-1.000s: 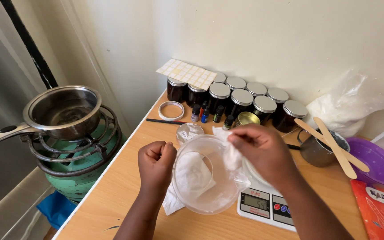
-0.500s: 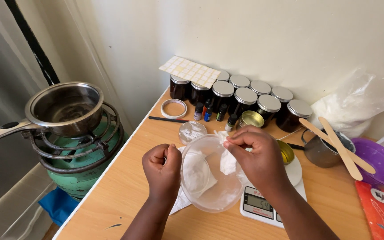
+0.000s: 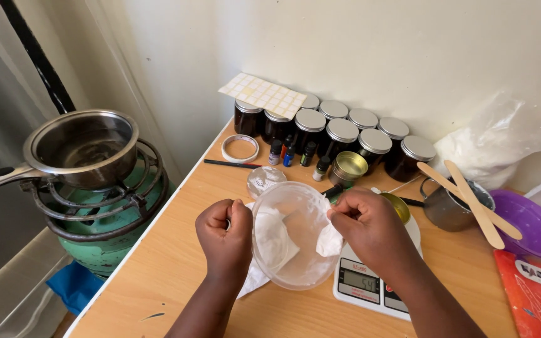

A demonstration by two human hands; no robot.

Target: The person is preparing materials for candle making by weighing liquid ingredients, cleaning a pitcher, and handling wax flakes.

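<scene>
My left hand (image 3: 223, 235) grips the left rim of a clear plastic bowl (image 3: 292, 263), holding it tilted above the wooden table (image 3: 176, 250). My right hand (image 3: 370, 228) pinches a crumpled white tissue (image 3: 330, 241) against the bowl's right inner wall. More white tissue (image 3: 270, 241) shows through the bowl and lies under it. A white digital scale (image 3: 364, 285) sits just below my right hand with a gold tin (image 3: 399, 206) on it.
Several dark jars with silver lids (image 3: 342, 134) line the wall, a sticker sheet (image 3: 263, 95) on top. Small dropper bottles (image 3: 289, 153), an open gold tin (image 3: 350, 166), a metal cup with wooden sticks (image 3: 452, 206), a purple plate (image 3: 530, 225), and a saucepan on a gas burner (image 3: 82, 147) at left.
My right hand has slid the tissue down and to the right along the bowl's inside. The gold tin on the scale has come into view. My left hand keeps its grip.
</scene>
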